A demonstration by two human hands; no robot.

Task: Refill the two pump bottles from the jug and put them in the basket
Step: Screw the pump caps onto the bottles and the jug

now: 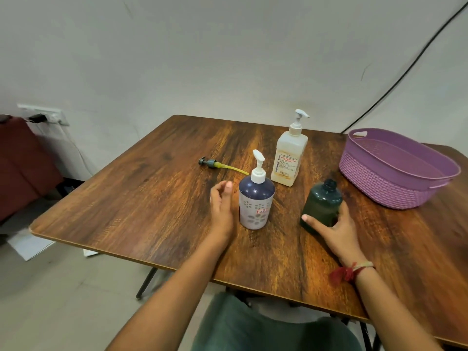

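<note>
A dark green bottle (323, 202) with no pump stands uncapped on the wooden table (152, 198); my right hand (334, 230) grips its lower part. Its dark pump head with a yellowish tube (217, 165) lies on the table to the far left. A blue-topped patterned bottle with a white pump (255, 196) stands in the middle. My left hand (221, 206) hovers just left of it with relaxed fingers, holding nothing. Behind stands a tall whitish labelled bottle with a white pump (288, 154).
A purple woven plastic basket (385, 188) sits at the table's right side, with nothing visible inside. The table's front edge runs close to my lap. A dark red seat (22, 168) and a wall socket (43, 115) are off to the left.
</note>
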